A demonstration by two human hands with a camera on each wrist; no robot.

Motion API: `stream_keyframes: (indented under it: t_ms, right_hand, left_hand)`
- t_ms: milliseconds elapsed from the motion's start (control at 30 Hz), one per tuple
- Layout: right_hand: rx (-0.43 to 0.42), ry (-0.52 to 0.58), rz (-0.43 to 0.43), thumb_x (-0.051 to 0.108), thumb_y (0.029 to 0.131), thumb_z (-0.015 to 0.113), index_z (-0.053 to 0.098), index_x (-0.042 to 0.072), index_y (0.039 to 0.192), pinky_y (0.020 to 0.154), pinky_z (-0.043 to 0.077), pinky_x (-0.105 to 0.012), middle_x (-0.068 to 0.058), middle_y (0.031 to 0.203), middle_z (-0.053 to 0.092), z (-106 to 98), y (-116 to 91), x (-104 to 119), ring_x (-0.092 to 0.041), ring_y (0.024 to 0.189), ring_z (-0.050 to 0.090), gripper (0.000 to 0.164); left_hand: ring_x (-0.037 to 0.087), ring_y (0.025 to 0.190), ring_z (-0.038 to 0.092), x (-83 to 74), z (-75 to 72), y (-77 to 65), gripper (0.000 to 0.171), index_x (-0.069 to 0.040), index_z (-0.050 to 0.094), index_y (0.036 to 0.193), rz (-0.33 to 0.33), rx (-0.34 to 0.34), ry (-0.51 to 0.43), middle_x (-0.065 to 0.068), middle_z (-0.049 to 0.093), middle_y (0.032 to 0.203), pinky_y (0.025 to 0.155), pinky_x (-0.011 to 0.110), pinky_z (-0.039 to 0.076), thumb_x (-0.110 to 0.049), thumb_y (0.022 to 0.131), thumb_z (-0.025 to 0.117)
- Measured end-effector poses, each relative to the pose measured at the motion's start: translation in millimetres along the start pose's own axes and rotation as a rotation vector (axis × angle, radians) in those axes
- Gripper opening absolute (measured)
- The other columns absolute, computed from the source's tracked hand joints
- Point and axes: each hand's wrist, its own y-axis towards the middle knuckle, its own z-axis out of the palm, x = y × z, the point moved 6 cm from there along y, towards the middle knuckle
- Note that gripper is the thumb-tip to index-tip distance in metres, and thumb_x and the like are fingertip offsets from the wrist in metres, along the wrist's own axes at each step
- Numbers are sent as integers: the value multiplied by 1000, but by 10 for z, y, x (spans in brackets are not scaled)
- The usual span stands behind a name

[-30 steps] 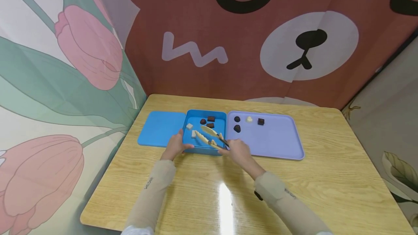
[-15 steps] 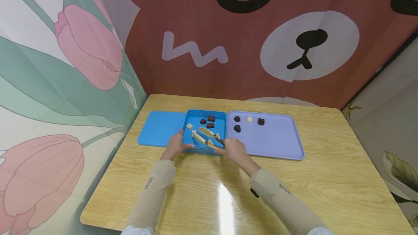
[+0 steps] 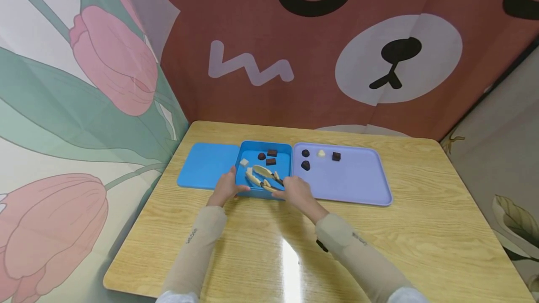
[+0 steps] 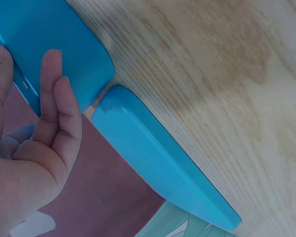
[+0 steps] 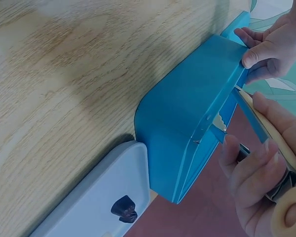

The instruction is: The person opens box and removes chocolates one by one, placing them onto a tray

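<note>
My right hand (image 3: 296, 191) grips a pair of tongs (image 3: 262, 170) with cream tips, reaching over the front wall of a blue box (image 3: 286, 170). The spread tips are down in the box, right at a white piece (image 3: 250, 170) that they partly hide. Another white cube (image 3: 244, 162) lies to the left. Behind are a round dark chocolate (image 3: 261, 156) and two rectangular dark chocolates (image 3: 272, 153). With thumb and fingers, my left hand (image 3: 226, 186) holds the box's front left corner; in the left wrist view, its fingertips (image 4: 52, 61) lie against the blue wall.
Left of the box, a flat blue lid (image 3: 206, 165) lies on the wooden table (image 3: 252, 247). To the right, a lilac tray (image 3: 353, 181) touches or nearly touches the box, carrying several dark chocolates (image 3: 305, 165) and a white one (image 3: 321, 153). A printed curtain (image 3: 252, 97) hangs behind.
My right hand has moved left with the tongs, bringing their tips from beside the white piece to right at it. The left hand and the box have stayed in place.
</note>
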Motion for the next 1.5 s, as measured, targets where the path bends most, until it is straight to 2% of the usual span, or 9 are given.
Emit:
stream_keyframes:
  t_ms: [233, 433, 867, 1133, 1367, 1500]
  right_hand:
    - [0, 16, 5, 43, 75, 69, 35, 14, 48, 36, 18, -21, 4, 46, 24, -11, 16, 48, -8, 42, 21, 52]
    - [3, 13, 16, 42, 75, 69, 34, 14, 48, 36, 18, -22, 4, 44, 22, 21, 47, 75, -8, 40, 19, 53]
    - [12, -58, 47, 41, 76, 69, 43, 13, 51, 37, 26, -23, 3, 47, 34, -8, 52, 130, -9, 42, 31, 46]
    - [17, -74, 57, 43, 76, 68, 43, 13, 51, 36, 25, -23, 3, 47, 33, 22, 92, 77, -9, 42, 31, 46]
    - [7, -48, 59, 43, 76, 68, 43, 13, 51, 36, 24, -22, 3, 47, 33, 75, 127, 25, -8, 42, 29, 46]
    - [-10, -42, 50, 41, 77, 68, 42, 12, 51, 36, 23, -22, 3, 47, 34, 72, 130, 15, -8, 42, 29, 46]
  left_hand:
    - [23, 48, 58, -2, -12, -2, 97, 10, 13, 138, 14, -11, 16, 13, 57, 58, 83, 40, 45, -30, 73, 73]
    - [24, 49, 59, -5, -16, -4, 97, 10, 12, 139, -5, 1, 17, 13, 58, 58, 82, 40, 46, -30, 74, 73]
    - [24, 48, 58, 2, 9, 5, 97, 10, 13, 139, -8, 7, 3, 11, 57, 57, 85, 40, 44, -30, 74, 73]
    - [24, 49, 59, -9, -15, 14, 97, 10, 14, 139, -14, 0, 0, 13, 59, 69, 88, 40, 42, -30, 73, 73]
    - [23, 50, 59, -7, -18, 18, 97, 10, 14, 138, -15, 0, 17, 12, 58, 67, 87, 40, 43, -31, 73, 73]
    - [23, 50, 59, -2, -16, 10, 96, 10, 14, 138, -25, -2, 10, 21, 60, 83, 88, 40, 42, -29, 73, 73]
